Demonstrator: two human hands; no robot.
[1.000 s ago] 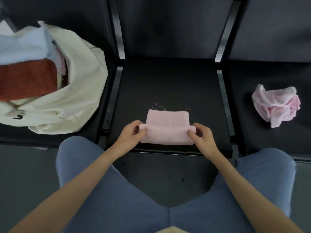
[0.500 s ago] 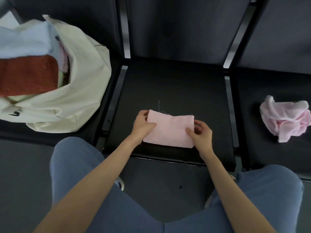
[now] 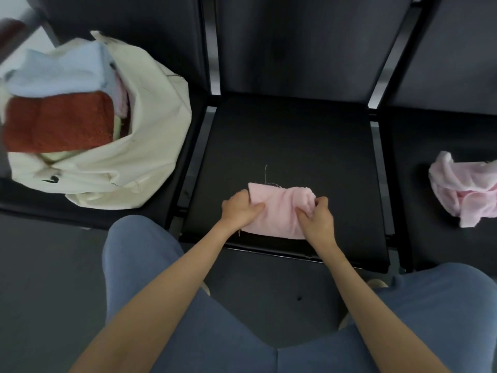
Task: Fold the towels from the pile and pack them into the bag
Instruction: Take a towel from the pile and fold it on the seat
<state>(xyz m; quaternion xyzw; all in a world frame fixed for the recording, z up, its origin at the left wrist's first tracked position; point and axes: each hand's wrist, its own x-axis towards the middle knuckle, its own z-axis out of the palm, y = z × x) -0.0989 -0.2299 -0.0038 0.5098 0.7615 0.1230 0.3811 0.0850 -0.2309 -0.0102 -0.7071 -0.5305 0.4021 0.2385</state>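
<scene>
On the left seat a cream cloth bag (image 3: 139, 146) lies slumped on its side with its mouth open toward the left; inside it sit a folded rust-red towel (image 3: 57, 125) in front, a pale blue towel (image 3: 59, 68) behind it, and a strip of pink cloth wedged along the bag's inner wall. To the right of the bag, across the metal bar between the seats, the folded pink towel (image 3: 279, 208) rests near the front edge of the middle seat (image 3: 290, 135), with a loose thread sticking up from its far edge. The left hand (image 3: 240, 208) sits on the towel's left end, fingers bent over the edge and thumb laid across the top, gripping the cloth. The right hand (image 3: 316, 218) sits on the towel's right end, fingers curled and pinching a bunched fold of the fabric, which puckers up between the two hands. The person's forearms reach forward over knees in blue trousers. Nothing lies between the towel and the bag except the seat gap and its bar. On the right seat, well apart from the hands, a crumpled pink towel (image 3: 462, 189) lies in a loose heap.
</scene>
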